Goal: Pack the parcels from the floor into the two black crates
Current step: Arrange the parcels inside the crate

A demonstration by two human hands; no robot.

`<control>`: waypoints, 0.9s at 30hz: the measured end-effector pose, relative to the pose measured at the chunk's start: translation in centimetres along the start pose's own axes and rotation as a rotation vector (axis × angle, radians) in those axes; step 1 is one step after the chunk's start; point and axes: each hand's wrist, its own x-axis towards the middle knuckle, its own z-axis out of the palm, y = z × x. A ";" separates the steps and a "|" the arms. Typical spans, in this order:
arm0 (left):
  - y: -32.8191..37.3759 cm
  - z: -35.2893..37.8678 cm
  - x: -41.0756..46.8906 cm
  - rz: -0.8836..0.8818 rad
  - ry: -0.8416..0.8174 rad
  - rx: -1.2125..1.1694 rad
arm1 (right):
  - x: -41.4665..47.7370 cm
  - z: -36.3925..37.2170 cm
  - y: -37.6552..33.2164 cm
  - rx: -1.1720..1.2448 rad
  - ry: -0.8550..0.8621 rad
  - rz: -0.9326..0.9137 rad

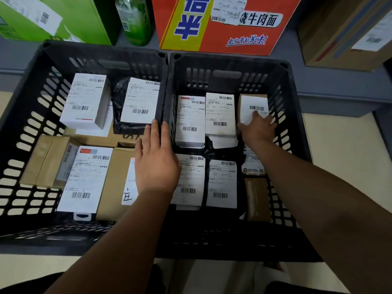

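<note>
Clearly the two black crates stand side by side on the floor, rims touching: the left crate [31, 98] and the right crate [290, 96], both slotted plastic with handle holes.

Each holds parcels laid flat, nearly all bearing white shipping labels with barcodes. In the left crate lie a white box [84, 100], a black bag parcel [137, 102], a plain brown box [44, 162] against the left wall, and a brown carton [116, 181] with a labelled parcel [84, 179] beside it. In the right crate, four white-labelled packets [189, 122] lie in two rows, with a brown padded packet [257, 200] by the right wall.

The left hand [157, 160] lies over the meeting rims, its grip wide, fingers straight and holding nothing.

The right hand [257, 129] rests on a small brown box [253, 103] in the far right corner of the right crate, fingers spread over its near end; I cannot tell whether the grip clasps it or only presses.

Behind the crates stand an orange carton [222, 28], a green carton [53, 18] and a green bottle [133, 20].
</note>
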 end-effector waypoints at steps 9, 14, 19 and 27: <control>0.1 -0.1 0.0 0.003 0.023 -0.020 | 0.5 -2.0 -0.7 -0.457 -0.083 -0.149; 0.2 0.0 0.0 0.059 0.032 -0.061 | 1.9 -3.7 -1.5 -0.415 -0.290 -0.259; 0.0 0.0 -0.1 0.067 0.025 -0.100 | 2.7 -5.1 -0.6 -0.305 -0.409 -0.250; -0.1 0.1 0.0 0.077 0.039 -0.140 | -0.7 -11.0 1.8 0.240 -0.206 -0.250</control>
